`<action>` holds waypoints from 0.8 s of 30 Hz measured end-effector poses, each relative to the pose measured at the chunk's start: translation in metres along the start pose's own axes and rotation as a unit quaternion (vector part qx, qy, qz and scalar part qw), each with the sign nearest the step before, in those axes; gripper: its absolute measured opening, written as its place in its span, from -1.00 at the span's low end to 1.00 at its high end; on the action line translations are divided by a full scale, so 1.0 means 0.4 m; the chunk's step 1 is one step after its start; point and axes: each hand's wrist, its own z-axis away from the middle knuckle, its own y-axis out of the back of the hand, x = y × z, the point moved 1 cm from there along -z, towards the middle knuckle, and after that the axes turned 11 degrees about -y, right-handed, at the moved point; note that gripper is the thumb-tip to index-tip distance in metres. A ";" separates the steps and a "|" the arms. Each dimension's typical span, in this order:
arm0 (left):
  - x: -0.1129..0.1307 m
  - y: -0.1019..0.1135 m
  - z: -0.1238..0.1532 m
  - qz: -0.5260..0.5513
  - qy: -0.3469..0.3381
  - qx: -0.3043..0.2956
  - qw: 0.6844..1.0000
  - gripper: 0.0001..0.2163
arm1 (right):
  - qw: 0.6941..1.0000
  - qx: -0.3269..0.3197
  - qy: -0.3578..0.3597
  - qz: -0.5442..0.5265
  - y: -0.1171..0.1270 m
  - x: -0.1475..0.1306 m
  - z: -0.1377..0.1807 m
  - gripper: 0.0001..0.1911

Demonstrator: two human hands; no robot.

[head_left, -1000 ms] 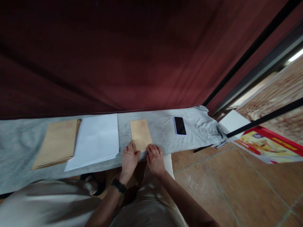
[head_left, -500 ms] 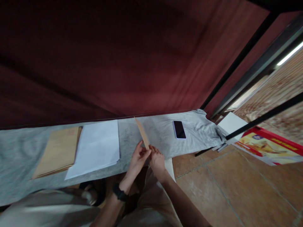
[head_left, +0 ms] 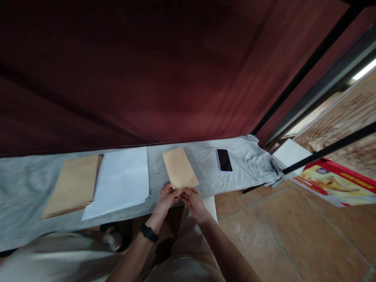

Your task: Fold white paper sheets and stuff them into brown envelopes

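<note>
A brown paper envelope [head_left: 179, 167] is held by its near end, its broad face turned up toward me. My left hand [head_left: 167, 199] pinches the near edge at the left, with a dark band on its wrist. My right hand [head_left: 192, 199] grips the same edge just beside it, the fingertips of both hands almost meeting. Left of the hands lies a stack of white paper [head_left: 122, 182]. Beyond it is a pile of brown envelopes [head_left: 73, 184], fanned slightly at the edges. To the right rests a phone [head_left: 225, 160] with a dark screen.
A grey cloth [head_left: 205, 156] covers the narrow bench, which backs onto a dark red curtain [head_left: 176, 78]. Black metal bars [head_left: 305, 78] stand at the right. Below them, a red and yellow printed box [head_left: 331, 180] is near the tiled floor [head_left: 258, 227].
The envelope has turned from nearly edge-on to showing its broad face. Both hands have shifted to its near edge, fingertips close together. The view has moved slightly.
</note>
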 end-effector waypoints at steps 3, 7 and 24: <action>0.004 0.034 -0.018 -0.057 0.030 -0.015 0.998 -0.60 | 0.994 -0.030 -0.036 0.101 0.035 -0.001 0.010 -0.58; -0.001 0.054 -0.033 -0.105 0.057 -0.023 0.993 -0.69 | 0.948 0.025 0.032 0.314 0.077 -0.016 0.029 -0.57; 0.018 -0.059 -0.124 -0.528 -0.364 -0.107 0.760 -0.53 | 0.574 0.042 0.370 0.729 0.098 0.018 0.017 -0.56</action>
